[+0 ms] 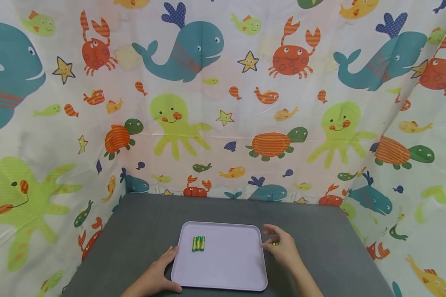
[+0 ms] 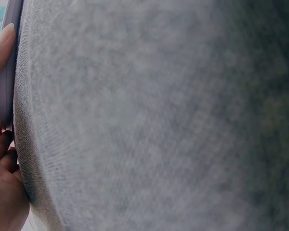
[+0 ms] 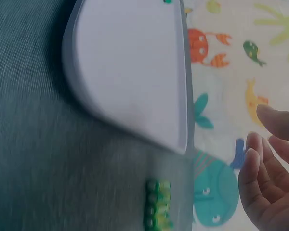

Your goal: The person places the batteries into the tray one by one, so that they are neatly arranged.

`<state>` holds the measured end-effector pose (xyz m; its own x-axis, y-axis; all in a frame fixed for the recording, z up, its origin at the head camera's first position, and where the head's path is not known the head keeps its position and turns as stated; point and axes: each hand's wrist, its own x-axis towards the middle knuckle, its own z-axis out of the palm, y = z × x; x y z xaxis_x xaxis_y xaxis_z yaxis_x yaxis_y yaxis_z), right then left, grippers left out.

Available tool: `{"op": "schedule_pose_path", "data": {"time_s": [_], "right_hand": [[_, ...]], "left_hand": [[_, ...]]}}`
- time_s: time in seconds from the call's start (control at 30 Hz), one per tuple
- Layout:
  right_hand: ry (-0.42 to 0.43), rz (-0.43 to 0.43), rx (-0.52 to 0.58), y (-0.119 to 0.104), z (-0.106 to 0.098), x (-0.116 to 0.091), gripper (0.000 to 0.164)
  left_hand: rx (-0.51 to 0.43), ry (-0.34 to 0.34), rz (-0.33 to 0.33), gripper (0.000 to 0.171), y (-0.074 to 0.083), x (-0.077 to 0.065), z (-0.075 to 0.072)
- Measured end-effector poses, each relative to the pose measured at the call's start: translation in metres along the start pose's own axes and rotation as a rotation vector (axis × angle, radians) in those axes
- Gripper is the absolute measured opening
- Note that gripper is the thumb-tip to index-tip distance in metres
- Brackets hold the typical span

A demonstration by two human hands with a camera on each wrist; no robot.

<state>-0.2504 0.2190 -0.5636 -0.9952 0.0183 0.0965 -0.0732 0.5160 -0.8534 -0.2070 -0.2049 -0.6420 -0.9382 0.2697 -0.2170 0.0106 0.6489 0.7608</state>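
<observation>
A shallow pale lilac tray (image 1: pixel 223 268) lies on the dark cloth. Toward its left side, a short row of green-and-yellow batteries (image 1: pixel 198 243) lies side by side. My left hand (image 1: pixel 157 270) holds the tray's front left corner, fingers along the left edge and thumb at the front edge. Just past the right edge hovers my right hand (image 1: pixel 282 247), its fingers curved with a gap to the thumb and nothing between them. Below it, more batteries (image 3: pixel 159 204) sit in a row on the cloth, mostly hidden by the hand in the head view.
The dark grey cloth (image 1: pixel 148 222) covers the table around the tray. Behind and at both sides hangs a white curtain (image 1: pixel 215 156) printed with sea animals.
</observation>
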Motion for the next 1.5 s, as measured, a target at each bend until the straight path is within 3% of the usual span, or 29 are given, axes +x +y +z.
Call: {"op": "schedule_pose_path", "data": {"time_s": [0.37, 0.67, 0.9, 1.5], "right_hand": [[0.002, 0.064, -0.058, 0.038, -0.042, 0.007, 0.055], [-0.084, 0.106, -0.154, 0.078, -0.067, 0.012, 0.071], [-0.128, 0.186, -0.209, 0.091, -0.070, 0.016, 0.076], [-0.133, 0.182, -0.243, 0.111, -0.062, 0.019, 0.063]], "left_hand": [[0.011, 0.005, -0.010, 0.130, -0.001, 0.003, 0.001], [0.009, 0.016, -0.006, 0.130, -0.002, 0.002, 0.001], [0.008, 0.005, 0.003, 0.129, 0.000, 0.001, 0.000], [0.009, 0.007, 0.039, 0.128, -0.001, 0.000, 0.002]]}}
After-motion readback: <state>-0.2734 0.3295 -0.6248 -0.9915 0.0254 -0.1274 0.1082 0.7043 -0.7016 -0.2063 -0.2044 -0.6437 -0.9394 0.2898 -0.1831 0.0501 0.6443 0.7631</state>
